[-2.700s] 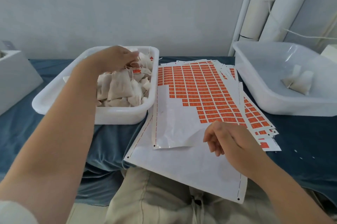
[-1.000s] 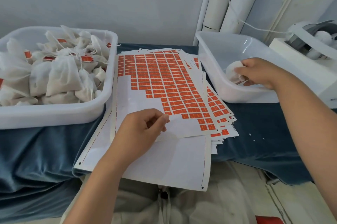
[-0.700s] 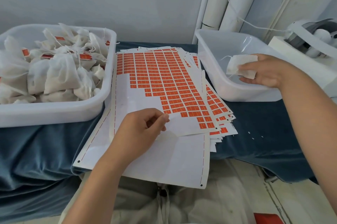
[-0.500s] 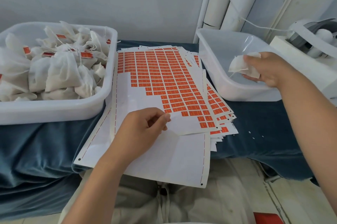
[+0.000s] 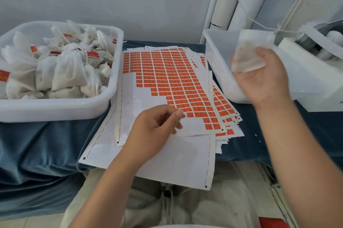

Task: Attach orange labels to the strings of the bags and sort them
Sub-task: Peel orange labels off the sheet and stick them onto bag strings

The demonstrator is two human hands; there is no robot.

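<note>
A bag comes up for labelling.
Right hand (image 5: 265,79) fingers grasp a white bag (image 5: 248,57) above the right bin (image 5: 219,57) (blurred). Left hand (image 5: 154,127) fingers pinch the label sheet (image 5: 167,75) on the table (image 5: 55,144). The next move is probably to peel one label and find the string.

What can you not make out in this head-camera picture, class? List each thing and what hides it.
Print on the orange labels: too small, head view.
What, if anything, the left hand pinches: its own fingertips cover it.
Thin white mesh bag in the right hand: motion-blurred, any label unclear.
White plastic tub of bags: cut off by the left edge.
</note>
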